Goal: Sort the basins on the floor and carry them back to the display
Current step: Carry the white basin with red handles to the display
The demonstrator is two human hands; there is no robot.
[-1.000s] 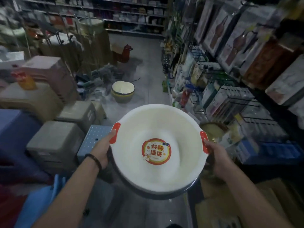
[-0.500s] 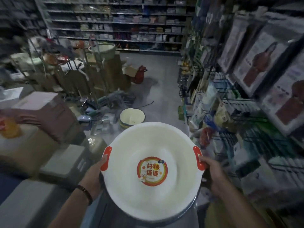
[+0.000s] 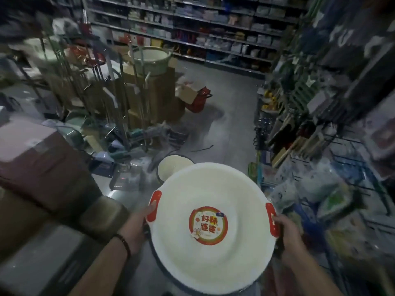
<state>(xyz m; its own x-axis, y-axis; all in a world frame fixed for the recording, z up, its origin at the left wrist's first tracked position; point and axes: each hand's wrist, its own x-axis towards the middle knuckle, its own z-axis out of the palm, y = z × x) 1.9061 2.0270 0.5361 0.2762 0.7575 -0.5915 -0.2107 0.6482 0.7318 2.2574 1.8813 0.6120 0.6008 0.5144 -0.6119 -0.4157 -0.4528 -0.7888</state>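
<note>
Shelving (image 3: 213, 28) closes the far end of the aisle, and racks (image 3: 333, 124) of hanging goods line the right side. Boxes (image 3: 42, 167) and stools crowd the left, leaving a grey floor (image 3: 230, 116) strip open down the middle, narrow near the person and wider further on.

Largest of the task's things is the white basin (image 3: 211, 227), held out at waist height over the aisle, mouth up, with a round red sticker (image 3: 208, 225) at its bottom. A dark rim shows under its near edge, so it probably sits nested in at least one more basin. Thin moulded plastic like this should be light and fairly stiff but smooth, so the red handles are the sensible grip. The left hand (image 3: 136, 227) is curled around the rim at the left handle (image 3: 154, 205), thumb on top; the right hand (image 3: 287, 231) is closed around the rim at the right handle (image 3: 271, 218).

A second basin (image 3: 174, 167) sits on the floor just beyond, partly hidden by the held one. A third, greenish one (image 3: 149, 58) rests on stacked cartons further back.

The held basin is wide for this gap, so its right edge could brush the rack hooks.
</note>
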